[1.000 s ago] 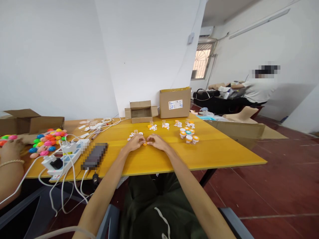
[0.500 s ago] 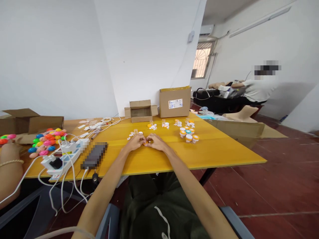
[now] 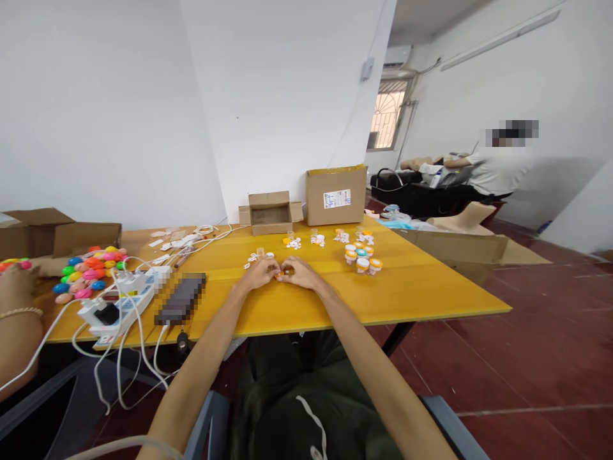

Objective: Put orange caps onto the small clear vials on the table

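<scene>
My left hand (image 3: 261, 273) and my right hand (image 3: 299, 273) rest side by side on the yellow table (image 3: 407, 291), fingertips pinched together round a small orange piece (image 3: 280, 273). Just beyond them lie loose white and orange small parts (image 3: 293, 243). To the right stands a cluster of little jars with orange, white and teal lids (image 3: 362, 257).
Two cardboard boxes (image 3: 336, 195) stand at the table's far edge. A white power strip with cables (image 3: 119, 300) and a dark phone (image 3: 182, 299) lie on the left, near coloured plastic balls (image 3: 89, 271). Another person's arm (image 3: 16, 319) is at far left; a seated person (image 3: 498, 169) is behind right.
My hands stay together over the orange piece with only slight finger movement. The other person's hand at far left has shifted a little.
</scene>
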Demonstrator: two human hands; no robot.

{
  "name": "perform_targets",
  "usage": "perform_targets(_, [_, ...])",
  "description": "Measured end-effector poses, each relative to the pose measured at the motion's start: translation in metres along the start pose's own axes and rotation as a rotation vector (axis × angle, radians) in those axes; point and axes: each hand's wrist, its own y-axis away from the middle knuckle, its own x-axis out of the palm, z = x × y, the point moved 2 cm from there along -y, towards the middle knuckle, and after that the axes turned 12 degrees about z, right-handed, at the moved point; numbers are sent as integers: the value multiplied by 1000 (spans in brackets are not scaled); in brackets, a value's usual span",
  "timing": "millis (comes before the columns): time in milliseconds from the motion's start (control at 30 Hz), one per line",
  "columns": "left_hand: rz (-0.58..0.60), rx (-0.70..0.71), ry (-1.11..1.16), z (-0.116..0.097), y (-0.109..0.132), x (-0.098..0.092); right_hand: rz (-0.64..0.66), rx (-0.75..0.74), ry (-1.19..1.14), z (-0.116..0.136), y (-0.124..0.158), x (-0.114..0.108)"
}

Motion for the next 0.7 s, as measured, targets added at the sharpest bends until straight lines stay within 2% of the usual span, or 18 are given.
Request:
perform_targets(433, [-25,48,27,2,0,1,-5,43,43,6,2,-4])
perform_targets(700, [-14,9,11,3,-1,1,-71,72,95,-7,2,-10])
